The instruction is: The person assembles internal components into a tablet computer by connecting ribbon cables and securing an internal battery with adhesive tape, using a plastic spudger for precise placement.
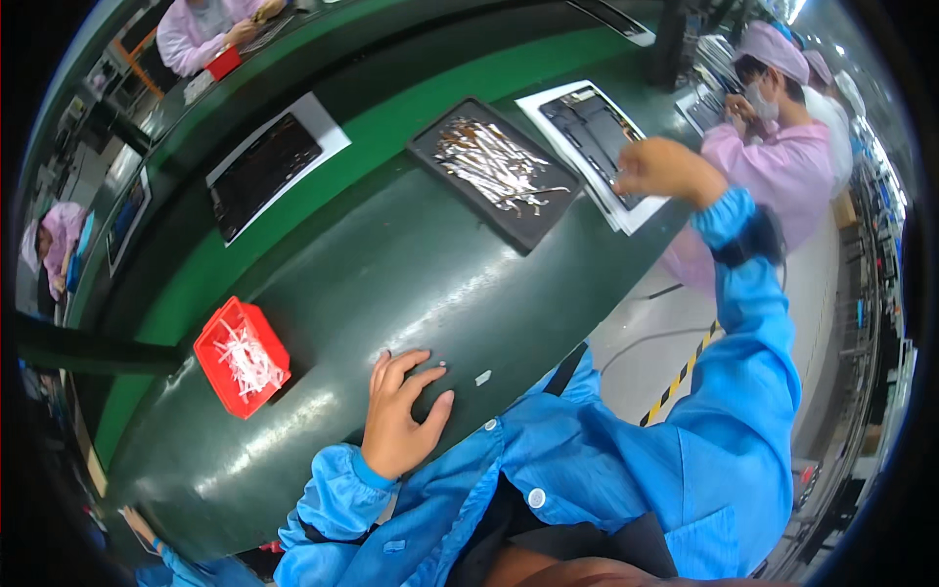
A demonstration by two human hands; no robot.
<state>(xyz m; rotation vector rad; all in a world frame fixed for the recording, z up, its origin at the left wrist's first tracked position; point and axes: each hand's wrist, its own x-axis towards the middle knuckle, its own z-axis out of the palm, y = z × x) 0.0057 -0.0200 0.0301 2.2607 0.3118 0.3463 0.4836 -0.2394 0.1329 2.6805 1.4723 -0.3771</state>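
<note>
Head view: the right hand (653,170), fingers curled, is at the right side of the opened black device (579,119) on white sheets (641,212); any grip cannot be determined. The left hand (401,411) lies spread, apparently empty, on the counter (391,264). Risk: a sideways push could slide the sheets into the adjacent tray (543,223).

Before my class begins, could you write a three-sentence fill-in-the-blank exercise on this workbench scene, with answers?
1. The bin holding white strips is coloured ____.
2. The person's ____ hand is at the device beside the dark tray.
3. The person's sleeves are coloured ____.
Answers: red; right; blue.
</note>
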